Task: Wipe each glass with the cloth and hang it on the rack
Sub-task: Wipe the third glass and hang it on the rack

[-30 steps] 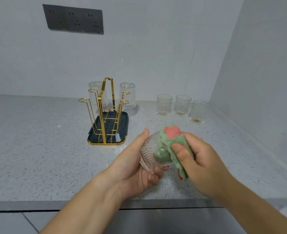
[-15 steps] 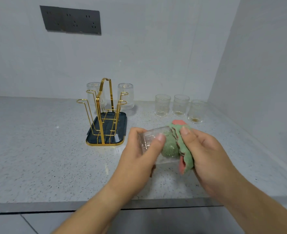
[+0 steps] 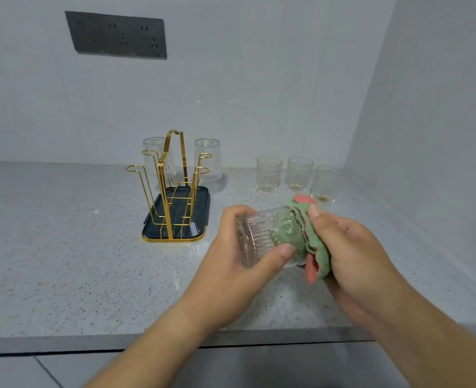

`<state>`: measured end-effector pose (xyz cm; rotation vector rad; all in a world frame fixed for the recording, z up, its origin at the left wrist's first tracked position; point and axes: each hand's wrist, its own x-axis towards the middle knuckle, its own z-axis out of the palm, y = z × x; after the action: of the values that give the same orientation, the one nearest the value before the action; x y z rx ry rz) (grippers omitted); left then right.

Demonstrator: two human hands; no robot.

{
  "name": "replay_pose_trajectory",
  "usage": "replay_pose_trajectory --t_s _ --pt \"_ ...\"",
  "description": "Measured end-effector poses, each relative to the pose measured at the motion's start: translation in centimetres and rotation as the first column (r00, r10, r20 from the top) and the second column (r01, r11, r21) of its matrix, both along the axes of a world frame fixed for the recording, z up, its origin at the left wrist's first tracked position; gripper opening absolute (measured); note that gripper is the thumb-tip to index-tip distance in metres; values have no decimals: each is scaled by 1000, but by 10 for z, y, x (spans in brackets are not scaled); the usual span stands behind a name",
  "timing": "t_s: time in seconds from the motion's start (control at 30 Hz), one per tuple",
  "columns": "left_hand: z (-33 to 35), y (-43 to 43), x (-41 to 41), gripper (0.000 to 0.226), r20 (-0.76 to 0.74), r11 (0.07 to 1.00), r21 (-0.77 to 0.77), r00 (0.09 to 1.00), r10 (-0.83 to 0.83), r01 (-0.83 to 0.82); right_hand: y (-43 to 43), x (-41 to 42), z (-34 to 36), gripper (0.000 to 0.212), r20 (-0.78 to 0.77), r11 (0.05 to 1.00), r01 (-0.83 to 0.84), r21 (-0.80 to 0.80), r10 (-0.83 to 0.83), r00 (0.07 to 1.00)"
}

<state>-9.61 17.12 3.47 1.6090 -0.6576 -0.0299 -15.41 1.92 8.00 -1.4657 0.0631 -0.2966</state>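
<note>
— Well, what are the hands doing?

— Left hand [image 3: 231, 264] is curled round a ribbed glass [image 3: 259, 239], thumb on the near side and fingers over the far side. The glass is on its side in the air above the counter [image 3: 63, 247], base to the left and mouth to the right.

— And the other one?

— Right hand [image 3: 351, 253] grips the cloth [image 3: 316, 247], green with coral-pink patches, bunched against the mouth of the glass. Part of the cloth is pushed inside, since the green shows through the glass wall. The thumb lies over the top fold; the other fingers are hidden behind the cloth.

— Where's the rack from there?

— To the left of the hands and farther back. The gold wire rack [image 3: 172, 191] stands on a dark tray [image 3: 200, 222] with a gold rim. Its near prongs are bare.

— Anything on it?

— Two inverted glasses [image 3: 207, 159] at its far end, one on each side of the tall handle loop. They look hung there, though I cannot tell just how each sits on its prong.

— Others waiting?

— Three upright glasses [image 3: 269, 175] in a row near the back wall [image 3: 259, 79], right of the rack and apart from it. The rightmost stands just beyond the cloth's top corner.

— And past that?

— A dark socket panel [image 3: 116, 33] high on the wall, upper left.
</note>
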Motion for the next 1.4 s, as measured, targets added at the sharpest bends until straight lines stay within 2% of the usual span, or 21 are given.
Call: replay_pose_trajectory --t_s 0.03,0.1,0.2,0.23,0.3,0.33,0.37,0.5,0.57,0.63,0.67,0.73,0.83,0.9,0.97,1.03,1.1,1.17,1.27,1.33,1.4 --pt "1 1 0 44 42 999 -18 999 28 -28 1 0 1 34 -2 1000 -28 -1 28 1000" --pt "2 0 0 46 -14 995 -89 999 39 -41 2 -2 1 36 19 998 -59 -19 60 998" --pt "8 -3 0 61 -337 984 -174 941 -19 -42 2 -7 -5 32 81 977 -53 -204 71 994" --pt "11 -2 3 55 -485 978 -208 870 -85 -20 2 -7 -8 30 108 959 -43 -280 75 991" --pt "19 2 5 48 -753 954 -290 597 -279 80 1 -11 -15 28 154 920 -35 -391 103 983" --pt "22 5 5 54 -817 940 -318 467 -338 125 0 -12 -18 30 167 894 -33 -447 120 979" --pt "22 8 6 61 -836 932 -317 412 -361 173 0 -15 -20 30 175 867 -29 -497 133 975" --pt "15 11 5 71 -734 911 -296 542 -410 288 0 -17 -16 35 153 898 20 -440 53 987" --pt "9 8 4 74 -596 935 -254 721 -353 248 0 -13 -12 36 92 945 61 -321 -33 995" --pt "2 5 2 67 -357 985 -78 919 -169 151 1 -8 -9 37 20 986 51 -159 -49 999" --pt "0 4 1 62 -235 995 -29 967 -97 93 1 -6 -6 35 -8 996 27 -83 -28 1000" --pt "-2 4 3 57 -174 999 -38 984 -44 38 1 -4 -2 34 -31 999 -31 -19 31 999" --pt "5 4 6 62 -426 988 -149 899 -98 38 1 -6 -3 30 16 982 -56 -178 59 998" --pt "10 5 8 47 -641 977 -195 742 -194 87 3 -9 -5 26 69 938 -56 -343 84 994" --pt "14 8 7 54 -801 957 -243 523 -291 161 3 -13 -9 21 90 901 -71 -428 120 989" --pt "11 13 8 66 -835 944 -253 445 -324 211 3 -15 -12 19 89 892 -85 -444 138 986" --pt "8 15 7 71 -789 930 -245 501 -356 275 2 -15 -13 22 95 909 -41 -415 88 992" --pt "5 13 6 77 -669 928 -247 643 -372 280 0 -13 -13 31 76 941 27 -336 -1 997" --pt "-1 9 3 68 -415 991 -72 900 -133 114 1 -7 -11 37 8 984 39 -172 -38 999" --pt "0 8 1 54 -302 998 -43 951 -66 55 3 -6 -7 33 -6 995 1 -95 -1 1000" --pt "3 8 2 54 -359 994 -92 930 -84 54 3 -8 -4 31 3 990 -29 -141 29 1000"
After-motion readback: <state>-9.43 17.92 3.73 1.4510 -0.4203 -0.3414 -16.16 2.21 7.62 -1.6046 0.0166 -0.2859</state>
